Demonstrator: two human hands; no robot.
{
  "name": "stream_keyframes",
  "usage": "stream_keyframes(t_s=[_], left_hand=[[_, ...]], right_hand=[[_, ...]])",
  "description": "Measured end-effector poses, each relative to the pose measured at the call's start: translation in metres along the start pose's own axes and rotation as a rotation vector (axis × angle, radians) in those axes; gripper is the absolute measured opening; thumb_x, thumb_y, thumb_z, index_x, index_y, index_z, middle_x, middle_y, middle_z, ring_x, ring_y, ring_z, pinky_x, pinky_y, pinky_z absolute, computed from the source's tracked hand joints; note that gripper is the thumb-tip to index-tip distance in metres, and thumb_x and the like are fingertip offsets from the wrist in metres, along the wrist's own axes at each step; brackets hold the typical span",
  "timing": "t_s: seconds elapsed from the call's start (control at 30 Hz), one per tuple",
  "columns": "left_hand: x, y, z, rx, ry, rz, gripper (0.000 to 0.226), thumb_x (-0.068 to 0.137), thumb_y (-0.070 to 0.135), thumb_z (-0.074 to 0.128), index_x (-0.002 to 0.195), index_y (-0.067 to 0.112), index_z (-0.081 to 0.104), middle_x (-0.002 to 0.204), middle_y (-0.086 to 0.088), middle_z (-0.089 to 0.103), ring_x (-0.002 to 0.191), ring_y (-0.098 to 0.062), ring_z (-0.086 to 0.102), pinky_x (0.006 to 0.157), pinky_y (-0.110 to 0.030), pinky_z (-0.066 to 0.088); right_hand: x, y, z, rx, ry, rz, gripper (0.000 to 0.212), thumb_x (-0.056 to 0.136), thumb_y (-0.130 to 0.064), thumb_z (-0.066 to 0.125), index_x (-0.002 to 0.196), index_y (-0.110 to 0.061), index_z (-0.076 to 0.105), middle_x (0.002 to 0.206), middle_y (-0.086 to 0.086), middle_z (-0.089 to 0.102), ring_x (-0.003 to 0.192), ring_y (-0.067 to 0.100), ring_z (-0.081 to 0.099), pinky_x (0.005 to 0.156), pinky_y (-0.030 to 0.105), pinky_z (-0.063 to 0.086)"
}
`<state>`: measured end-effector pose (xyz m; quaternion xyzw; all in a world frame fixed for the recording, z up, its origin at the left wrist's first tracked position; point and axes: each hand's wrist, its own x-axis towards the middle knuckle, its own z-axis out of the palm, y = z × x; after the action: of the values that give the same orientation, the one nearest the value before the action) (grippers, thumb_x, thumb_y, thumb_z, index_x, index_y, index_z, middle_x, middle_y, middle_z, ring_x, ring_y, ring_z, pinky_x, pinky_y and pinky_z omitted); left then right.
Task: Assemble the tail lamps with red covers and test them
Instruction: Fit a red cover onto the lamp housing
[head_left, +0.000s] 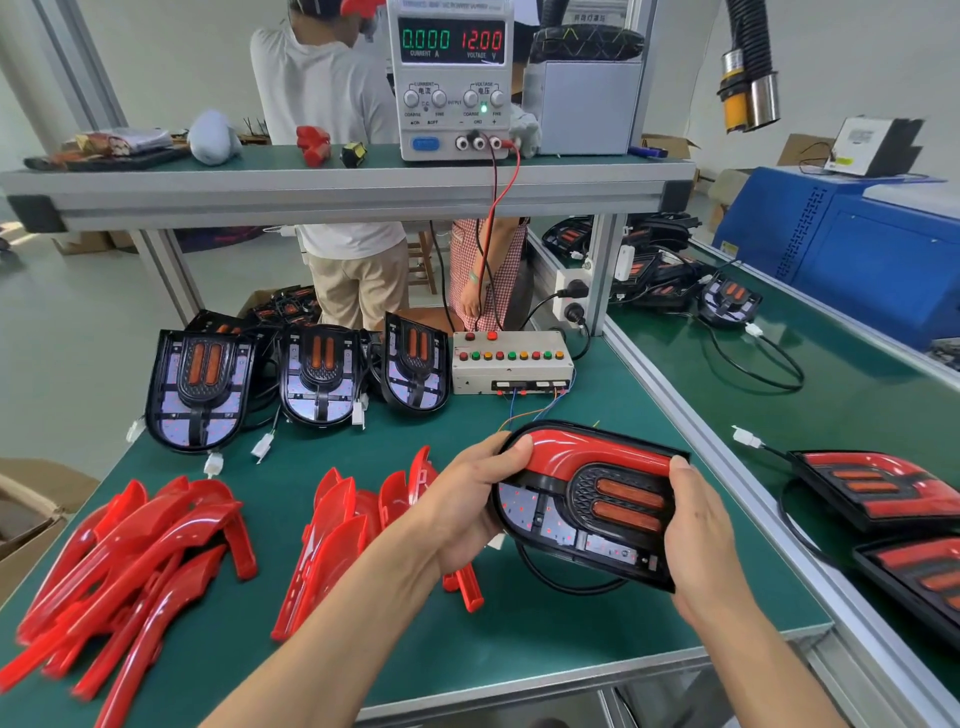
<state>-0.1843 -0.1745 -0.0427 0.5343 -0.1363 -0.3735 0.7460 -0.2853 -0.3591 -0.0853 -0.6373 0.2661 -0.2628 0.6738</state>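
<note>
The left hand (467, 504) and right hand (698, 545) grip the tail lamp (587, 501) between them by its ends.

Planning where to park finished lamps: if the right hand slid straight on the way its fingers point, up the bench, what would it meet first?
Probably the test box. The right hand grips the tail lamp, fingers pointing up-bench; bare green mat lies between, though depth is uncertain.

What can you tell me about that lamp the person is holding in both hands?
The black-framed plastic tail lamp lies tilted above the green bench. A glossy red cover runs along its upper edge; two orange bars sit in a meshed black inset beside a pale circuit board. The left hand and right hand grip its ends. A black cable hangs beneath.
</note>
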Motion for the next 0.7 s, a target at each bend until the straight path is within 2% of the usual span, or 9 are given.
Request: stream_keyframes(t_s=[0.13,0.3,0.43,0.53,0.63,0.7], left_hand=[[-0.0011,0.0026,-0.0002,-0.016,-0.012,-0.02,0.045,0.086,0.031,0.065,0.126,0.011,0.066,0.113,-0.01,0.071,0.094,-0.023,0.068,0.083,-0.035,0.054],[-0.0023,-0.0012,0.0008,-0.037,0.016,-0.016,0.047,0.084,0.03,0.066,0.127,0.009,0.067,0.117,-0.014,0.07,0.103,-0.029,0.064,0.095,-0.045,0.047],[-0.0019,-0.0028,0.0038,-0.012,0.051,0.004,0.05,0.082,0.032,0.068,0.125,0.007,0.067,0.116,-0.016,0.07,0.102,-0.029,0.064,0.097,-0.048,0.045],[-0.0012,-0.0034,0.0059,-0.008,0.056,0.013,0.052,0.081,0.033,0.069,0.125,0.005,0.067,0.122,-0.022,0.068,0.103,-0.031,0.063,0.099,-0.051,0.045],[-0.0007,-0.0052,0.0064,-0.016,0.054,0.013,0.054,0.079,0.033,0.071,0.125,0.005,0.067,0.13,-0.026,0.064,0.105,-0.031,0.063,0.105,-0.058,0.043],[-0.0006,-0.0066,0.0063,-0.017,0.053,0.006,0.054,0.079,0.033,0.071,0.125,0.005,0.067,0.13,-0.026,0.063,0.106,-0.031,0.063,0.108,-0.059,0.041]], right_hand=[[-0.0003,-0.0015,-0.001,0.03,-0.039,-0.014,0.044,0.103,-0.048,0.036,0.098,-0.028,0.074,0.093,0.002,0.08,0.084,0.019,0.078,0.059,0.028,0.06],[0.0003,-0.0013,-0.0026,0.042,-0.049,-0.014,0.045,0.106,-0.043,0.036,0.101,-0.02,0.074,0.094,0.005,0.08,0.084,0.019,0.078,0.056,0.025,0.059],[0.0009,-0.0001,-0.0029,0.052,-0.043,-0.004,0.045,0.108,-0.041,0.037,0.089,-0.034,0.078,0.087,-0.003,0.08,0.077,0.013,0.077,0.054,0.02,0.057],[0.0008,-0.0002,-0.002,0.042,-0.036,0.007,0.042,0.104,-0.048,0.039,0.094,-0.033,0.077,0.092,0.0,0.08,0.083,0.017,0.078,0.059,0.027,0.06],[0.0017,0.0004,-0.0027,0.07,-0.024,0.016,0.042,0.093,-0.055,0.042,0.094,-0.032,0.077,0.094,0.002,0.08,0.085,0.019,0.078,0.075,0.036,0.059],[0.0016,0.0007,-0.0032,0.071,-0.017,0.022,0.039,0.093,-0.054,0.043,0.091,-0.036,0.077,0.091,0.0,0.08,0.082,0.018,0.078,0.075,0.036,0.058]])
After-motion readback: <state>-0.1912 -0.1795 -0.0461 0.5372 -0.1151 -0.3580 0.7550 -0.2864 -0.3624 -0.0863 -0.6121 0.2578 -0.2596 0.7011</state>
